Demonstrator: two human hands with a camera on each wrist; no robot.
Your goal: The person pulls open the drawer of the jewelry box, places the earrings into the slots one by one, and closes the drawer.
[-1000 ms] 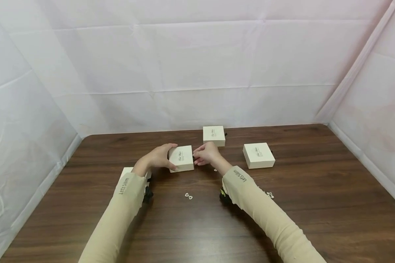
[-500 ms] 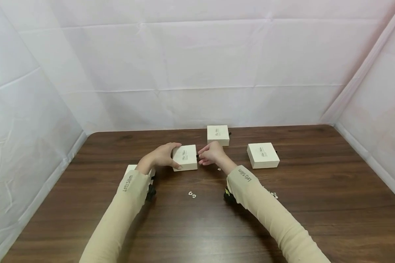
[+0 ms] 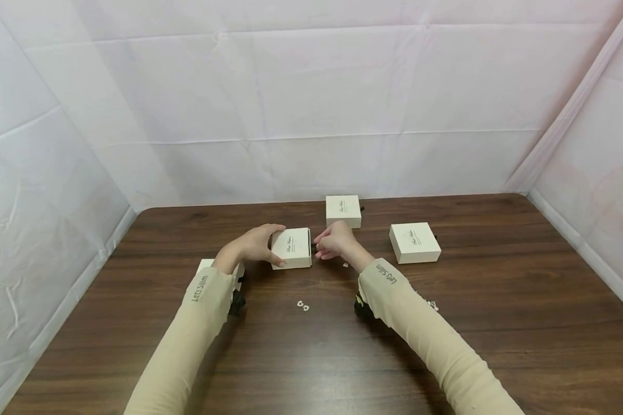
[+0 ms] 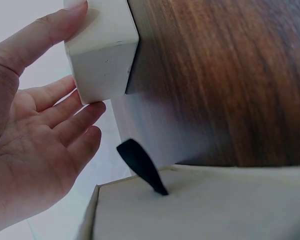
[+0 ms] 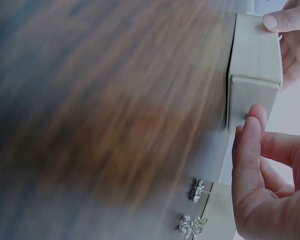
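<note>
cardboard box [image 3: 291, 248], small and cream, is judged light, stiff and smooth-sided. it sits near the middle of the wooden table [image 3: 498, 311]. it is gripped at its left side by the left hand [image 3: 249, 246]; its black pull tab looks pinched by the right hand [image 3: 334, 241], the best hold.

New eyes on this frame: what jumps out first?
Two hands meet at a small cream box mid-table: the left hand grips its left side, and the right hand has its fingertips at the right end. Two matching boxes lie beyond, one at the back and one to the right. A pair of tiny flower earrings lies on the dark wood table nearer the person.
</note>
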